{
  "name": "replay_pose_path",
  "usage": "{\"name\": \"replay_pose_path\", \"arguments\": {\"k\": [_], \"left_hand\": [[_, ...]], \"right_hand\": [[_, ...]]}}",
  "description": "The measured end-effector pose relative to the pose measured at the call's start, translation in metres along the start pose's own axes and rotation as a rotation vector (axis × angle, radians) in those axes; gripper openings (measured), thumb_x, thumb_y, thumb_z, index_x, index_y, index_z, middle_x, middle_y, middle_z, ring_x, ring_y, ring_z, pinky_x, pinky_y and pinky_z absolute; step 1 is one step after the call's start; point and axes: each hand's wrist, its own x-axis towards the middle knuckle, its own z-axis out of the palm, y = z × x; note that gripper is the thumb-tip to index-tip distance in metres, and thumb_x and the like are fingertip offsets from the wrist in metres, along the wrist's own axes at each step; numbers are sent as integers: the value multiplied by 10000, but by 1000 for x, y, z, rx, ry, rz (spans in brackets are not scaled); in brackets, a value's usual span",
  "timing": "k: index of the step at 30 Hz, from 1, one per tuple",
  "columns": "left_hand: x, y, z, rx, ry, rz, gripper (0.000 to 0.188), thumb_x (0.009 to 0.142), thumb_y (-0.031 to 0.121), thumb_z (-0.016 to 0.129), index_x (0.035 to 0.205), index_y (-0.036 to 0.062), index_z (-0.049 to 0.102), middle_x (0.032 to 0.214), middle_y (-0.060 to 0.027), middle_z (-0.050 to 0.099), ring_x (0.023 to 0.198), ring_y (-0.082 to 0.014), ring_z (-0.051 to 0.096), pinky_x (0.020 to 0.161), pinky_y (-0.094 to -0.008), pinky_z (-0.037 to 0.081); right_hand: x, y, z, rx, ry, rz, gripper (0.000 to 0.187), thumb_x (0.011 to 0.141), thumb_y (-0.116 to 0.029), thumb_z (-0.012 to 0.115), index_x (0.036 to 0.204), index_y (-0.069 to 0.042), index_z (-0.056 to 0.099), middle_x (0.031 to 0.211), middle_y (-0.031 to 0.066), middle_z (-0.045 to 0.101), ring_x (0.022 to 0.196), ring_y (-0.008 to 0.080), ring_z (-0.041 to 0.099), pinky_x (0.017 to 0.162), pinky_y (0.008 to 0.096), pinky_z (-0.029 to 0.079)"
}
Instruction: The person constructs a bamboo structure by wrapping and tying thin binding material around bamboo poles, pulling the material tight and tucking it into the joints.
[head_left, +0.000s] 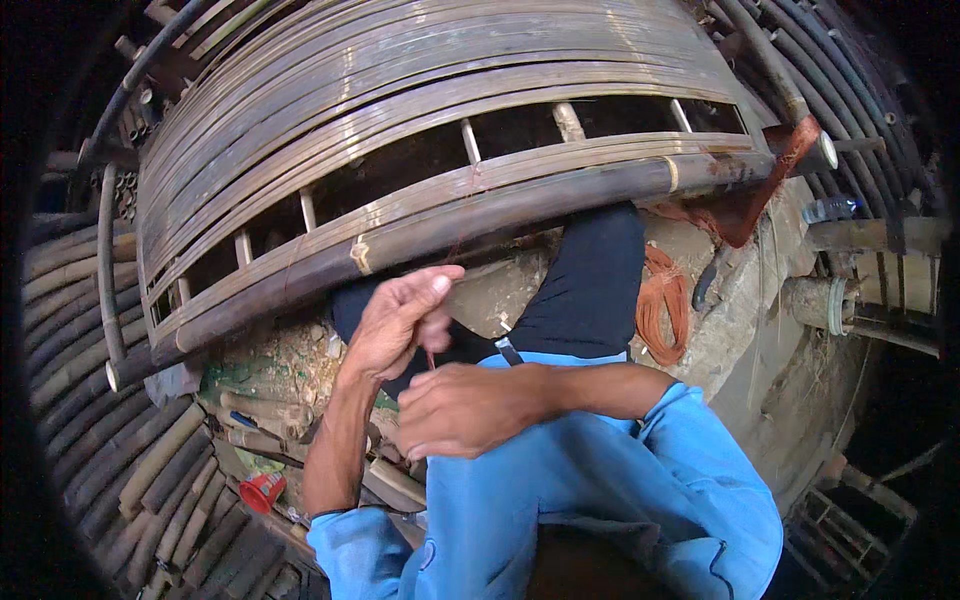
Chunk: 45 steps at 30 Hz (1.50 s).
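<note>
A bamboo slat bench (470, 80) spans the far side, edged by a thick round bamboo pole (520, 210). Thin red cord (430, 360) runs between my two hands, and a faint strand rises toward the pole. My left hand (395, 320), just below the pole, has thumb and fingers closed on the cord, with some fingers smeared by motion. Nearer to me, my right hand (465, 405) is closed in a loose fist, with the cord entering it. The cord's end inside this fist is hidden.
Stacked bamboo poles (90, 390) fill the left side. Red cord strands (785, 180) drape over the pole's right end. An orange-red cord coil (662, 305) lies on the ground near a plastic bottle (830, 208). A red cup (262, 490) lies at the lower left.
</note>
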Motion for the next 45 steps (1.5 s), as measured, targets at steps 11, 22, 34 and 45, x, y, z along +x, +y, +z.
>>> {"name": "replay_pose_path", "arguments": {"k": [11, 22, 34, 45], "left_hand": [[-77, 2, 14, 195, -8, 881, 503, 1063, 395, 501, 695, 55, 542, 780, -187, 663, 1047, -398, 650, 1117, -539, 332], [-97, -12, 49, 618, 280, 607, 522, 967, 371, 627, 626, -13, 530, 627, -72, 538, 657, -220, 516, 741, -416, 476], [-24, 58, 33, 1676, 1036, 707, 316, 924, 116, 720, 1171, -57, 625, 1162, -197, 635, 1092, -358, 603, 991, -437, 450], [150, 24, 165, 1402, 370, 472, 169, 834, 119, 792, 942, 20, 706, 924, -106, 696, 852, -229, 652, 776, -350, 510]], "right_hand": [[-34, 91, -80, -597, 656, 183, 386, 913, -446, 698, 920, -62, 657, 946, 107, 659, 947, 325, 635, 1018, 471, 456], [-67, 71, -80, -424, 469, 187, 386, 774, -402, 827, 775, -81, 613, 758, 82, 575, 765, 279, 570, 797, 424, 465], [-409, 60, -347, -1171, 677, 1333, 577, 1013, -529, 451, 994, -46, 766, 1055, 192, 730, 1031, 372, 657, 938, 486, 485], [-387, 40, -243, -1094, 1563, 934, 960, 725, -362, 881, 1479, -54, 373, 1313, 223, 334, 1242, 399, 357, 1122, 520, 318]]}}
